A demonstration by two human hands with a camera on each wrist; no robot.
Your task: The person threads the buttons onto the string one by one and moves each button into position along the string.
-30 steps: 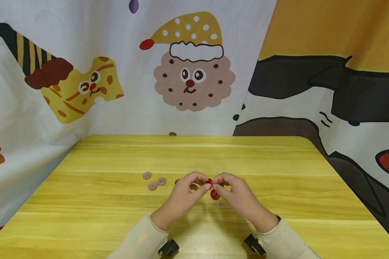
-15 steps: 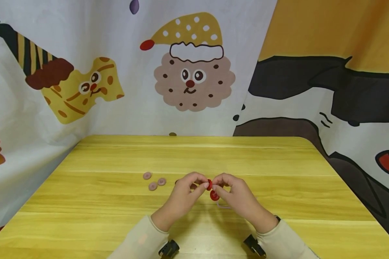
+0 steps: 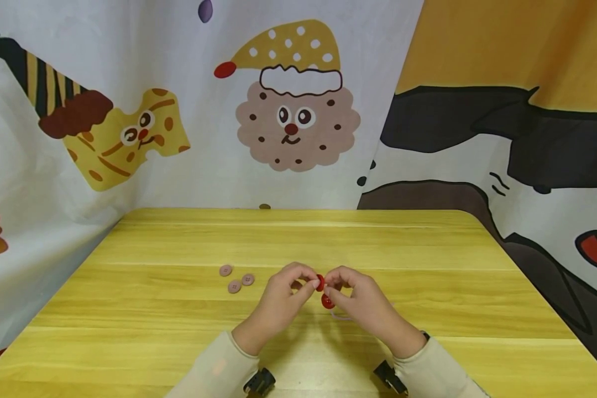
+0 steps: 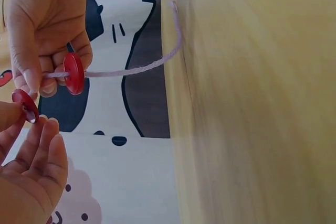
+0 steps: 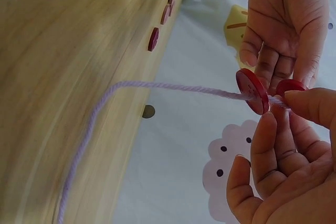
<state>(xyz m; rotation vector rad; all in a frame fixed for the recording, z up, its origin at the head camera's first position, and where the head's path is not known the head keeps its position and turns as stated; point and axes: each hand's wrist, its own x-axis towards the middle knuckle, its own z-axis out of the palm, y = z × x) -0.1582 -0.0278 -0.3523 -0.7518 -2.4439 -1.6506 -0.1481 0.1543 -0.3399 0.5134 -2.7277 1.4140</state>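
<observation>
My left hand (image 3: 281,304) pinches a round red button (image 4: 25,106) by its edge between thumb and fingers. Close beside it, my right hand (image 3: 370,307) pinches a pale lilac yarn (image 5: 178,87) near its end. A second red button (image 4: 74,73) is threaded on this yarn and hangs just below the right fingertips in the head view. In the left wrist view, the yarn tip is hidden by the right thumb and fingers, right at the held button. The rest of the yarn trails down to the table.
Three dusty-pink buttons (image 3: 234,286) lie on the wooden table (image 3: 179,337) left of the hands. A dark red button (image 5: 153,40) lies nearer the hands in the right wrist view. A printed curtain (image 3: 189,182) hangs behind the table's far edge.
The button in my left hand has come slightly away from the right fingertips and shows more of its face. The threaded button has shifted a little left and down with the yarn.
</observation>
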